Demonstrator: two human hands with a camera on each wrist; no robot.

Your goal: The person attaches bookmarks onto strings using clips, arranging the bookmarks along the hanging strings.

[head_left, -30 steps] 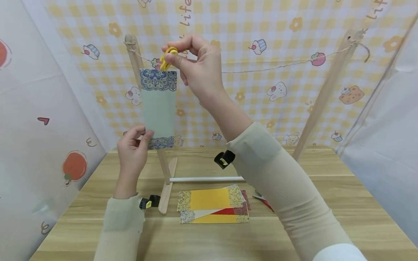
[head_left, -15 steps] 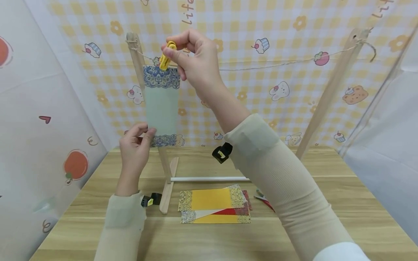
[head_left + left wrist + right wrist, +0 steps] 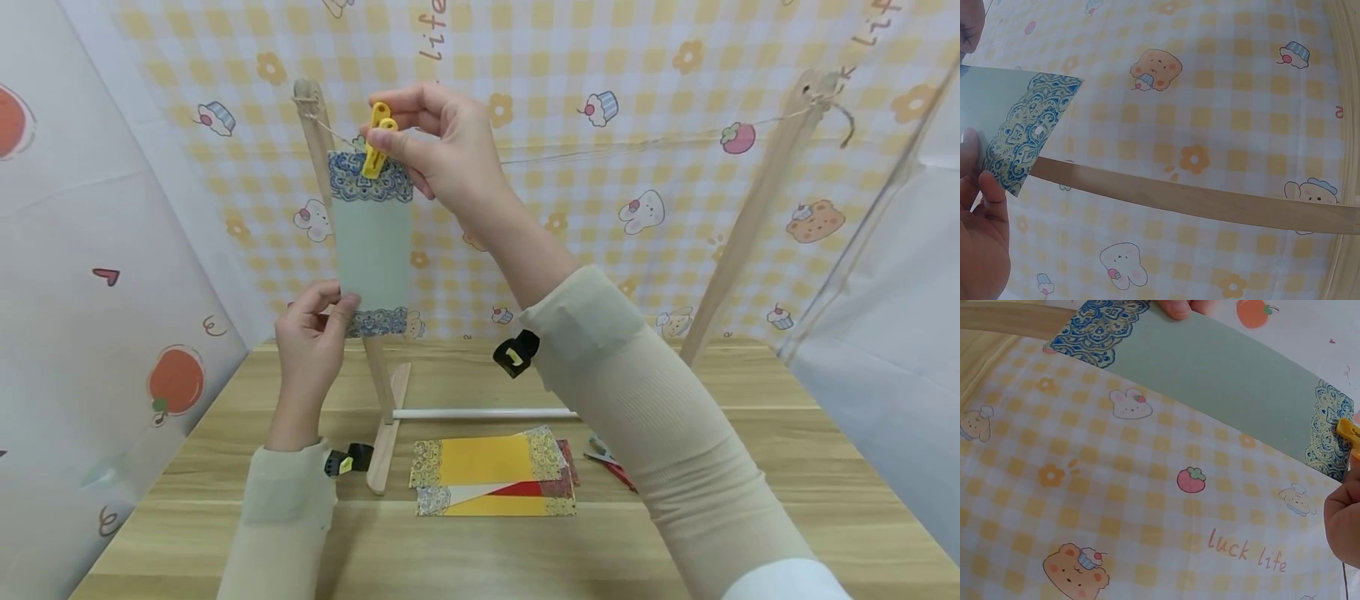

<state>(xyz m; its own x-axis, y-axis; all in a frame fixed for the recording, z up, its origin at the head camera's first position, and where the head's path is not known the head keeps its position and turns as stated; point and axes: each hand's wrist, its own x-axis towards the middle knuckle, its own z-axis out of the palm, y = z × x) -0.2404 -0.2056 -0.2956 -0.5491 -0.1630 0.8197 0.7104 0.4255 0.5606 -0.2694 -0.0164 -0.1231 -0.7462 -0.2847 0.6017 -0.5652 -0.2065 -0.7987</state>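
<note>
A pale green card [image 3: 372,254] with blue patterned borders hangs upright in front of the string at the left of the head view. My left hand [image 3: 309,342] pinches its lower left edge between thumb and fingers. At the card's top edge my right hand [image 3: 450,150] pinches a yellow clothespin [image 3: 375,154], whose lower end overlaps the patterned border. In the right wrist view the clothespin [image 3: 1349,432] lies over that border. The left wrist view shows a small round hole in the bottom border of the card [image 3: 1019,134]. Behind the card and right hand, part of the string is hidden.
A string [image 3: 600,152] runs between a left wooden post [image 3: 317,133] and a right wooden post [image 3: 750,217]. A white rod [image 3: 480,413] joins the frame low down. Yellow, red and white cards [image 3: 487,458] lie overlapping on the table; a red-handled tool [image 3: 617,473] is partly hidden by the right sleeve.
The right hand and clothespin have moved down onto the card's top border. The clothespin's handle ends now stand farther apart. The left hand keeps its pinch on the card.
</note>
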